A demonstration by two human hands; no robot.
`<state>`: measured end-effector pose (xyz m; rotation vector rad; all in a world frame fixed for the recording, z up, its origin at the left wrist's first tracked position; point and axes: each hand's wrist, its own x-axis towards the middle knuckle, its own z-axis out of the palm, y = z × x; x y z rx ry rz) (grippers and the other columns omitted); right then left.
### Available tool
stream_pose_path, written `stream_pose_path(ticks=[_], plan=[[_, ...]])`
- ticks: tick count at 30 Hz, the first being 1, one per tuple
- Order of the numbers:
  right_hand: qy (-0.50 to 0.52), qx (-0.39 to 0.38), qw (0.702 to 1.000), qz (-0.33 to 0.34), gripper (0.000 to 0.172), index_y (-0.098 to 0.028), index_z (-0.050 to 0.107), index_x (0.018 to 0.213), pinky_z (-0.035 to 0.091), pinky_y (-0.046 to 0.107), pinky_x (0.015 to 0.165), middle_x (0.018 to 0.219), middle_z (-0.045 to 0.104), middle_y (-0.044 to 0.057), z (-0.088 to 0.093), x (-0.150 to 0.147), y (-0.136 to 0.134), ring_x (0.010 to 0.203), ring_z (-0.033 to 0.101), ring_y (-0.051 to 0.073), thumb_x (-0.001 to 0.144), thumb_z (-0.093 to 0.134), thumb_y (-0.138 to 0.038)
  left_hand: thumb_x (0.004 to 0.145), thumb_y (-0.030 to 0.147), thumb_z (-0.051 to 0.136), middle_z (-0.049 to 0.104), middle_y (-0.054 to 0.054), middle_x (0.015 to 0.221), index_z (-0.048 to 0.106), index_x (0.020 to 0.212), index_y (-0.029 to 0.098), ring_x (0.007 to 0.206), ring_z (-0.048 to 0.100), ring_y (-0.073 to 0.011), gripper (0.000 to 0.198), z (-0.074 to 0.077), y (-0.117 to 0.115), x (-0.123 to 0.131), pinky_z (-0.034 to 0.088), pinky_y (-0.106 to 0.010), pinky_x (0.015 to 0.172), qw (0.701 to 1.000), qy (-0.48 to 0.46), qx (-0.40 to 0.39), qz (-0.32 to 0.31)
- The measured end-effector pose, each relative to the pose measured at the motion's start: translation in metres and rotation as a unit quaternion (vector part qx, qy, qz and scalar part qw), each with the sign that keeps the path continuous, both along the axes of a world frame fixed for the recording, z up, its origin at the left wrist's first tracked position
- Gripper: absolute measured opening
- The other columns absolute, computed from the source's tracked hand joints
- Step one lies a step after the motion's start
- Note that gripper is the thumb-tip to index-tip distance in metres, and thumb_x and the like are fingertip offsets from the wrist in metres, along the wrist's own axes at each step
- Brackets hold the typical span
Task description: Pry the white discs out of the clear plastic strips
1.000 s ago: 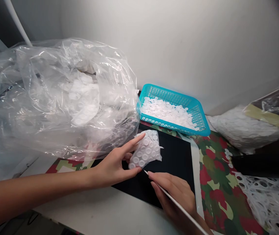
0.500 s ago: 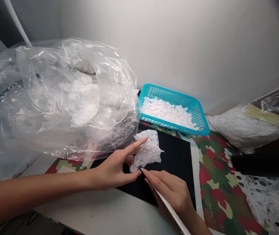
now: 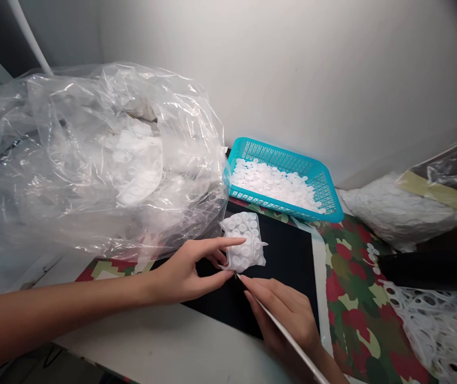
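Observation:
My left hand [image 3: 190, 269] pinches the near edge of a small white sheet of round discs [image 3: 243, 242], thumb under it and forefinger laid over it, on a black mat [image 3: 288, 256]. My right hand [image 3: 288, 314] grips a thin white stick [image 3: 276, 328] like a pen. The stick's tip sits at the sheet's lower edge, close to my left thumb. Behind the mat, a turquoise basket [image 3: 324, 184] holds a heap of loose white discs.
A big clear plastic bag [image 3: 92, 154] with white sheets inside fills the left. A bag of white discs [image 3: 396, 213] lies at right. Punched-out white netting [image 3: 440, 325] is piled at bottom right. A camouflage-pattern cloth [image 3: 352, 298] covers the table by the wall.
My left forefinger has dropped flatter across the sheet, which now lies lower on the mat. The stick's tip moved in to the sheet's edge and stays there.

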<state>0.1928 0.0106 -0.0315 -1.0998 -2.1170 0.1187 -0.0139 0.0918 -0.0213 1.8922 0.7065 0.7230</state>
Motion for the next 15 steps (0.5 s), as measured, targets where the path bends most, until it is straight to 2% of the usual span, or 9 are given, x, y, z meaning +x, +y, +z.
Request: stream_pose_path(ticks=[3, 6, 11, 15], plan=[[0.007, 0.005, 1.000, -0.006, 0.028, -0.012, 0.062, 0.111, 0.053, 0.025, 0.065, 0.086, 0.071, 0.007, 0.006, -0.001, 0.000, 0.072, 0.067, 0.015, 0.084, 0.056, -0.004, 0.081, 0.018, 0.062, 0.067, -0.003, 0.092, 0.062, 0.118, 0.020, 0.080, 0.059, -0.0125, 0.037, 0.002, 0.002, 0.001, 0.049, -0.023, 0.074, 1.000, -0.001, -0.021, -0.008], [0.018, 0.017, 1.000, -0.015, 0.027, -0.013, 0.063, 0.108, 0.053, 0.025, 0.067, 0.084, 0.072, 0.006, 0.012, -0.001, -0.002, 0.071, 0.068, 0.014, 0.084, 0.055, -0.004, 0.085, 0.022, 0.059, 0.068, -0.004, 0.090, 0.068, 0.103, 0.017, 0.080, 0.061, -0.0137, 0.020, 0.000, 0.004, 0.001, 0.049, -0.024, 0.074, 0.995, -0.009, -0.100, -0.014], [0.051, 0.040, 0.998, -0.024, 0.027, -0.013, 0.065, 0.105, 0.053, 0.025, 0.065, 0.080, 0.072, 0.004, 0.016, 0.002, -0.009, 0.068, 0.067, 0.014, 0.082, 0.055, -0.004, 0.086, 0.024, 0.061, 0.065, -0.003, 0.088, 0.063, 0.108, 0.017, 0.084, 0.062, -0.0144, 0.023, -0.001, 0.003, 0.003, 0.050, -0.025, 0.076, 0.969, -0.069, -0.238, -0.009], [0.091, 0.051, 0.993, -0.048, 0.029, -0.014, 0.065, 0.107, 0.053, 0.025, 0.064, 0.081, 0.072, 0.003, 0.012, 0.005, -0.015, 0.070, 0.067, 0.013, 0.082, 0.053, -0.005, 0.084, 0.018, 0.063, 0.062, -0.001, 0.083, 0.059, 0.099, 0.016, 0.076, 0.059, -0.0105, 0.016, 0.005, 0.003, 0.004, 0.049, -0.022, 0.070, 0.956, -0.117, -0.270, 0.001]])
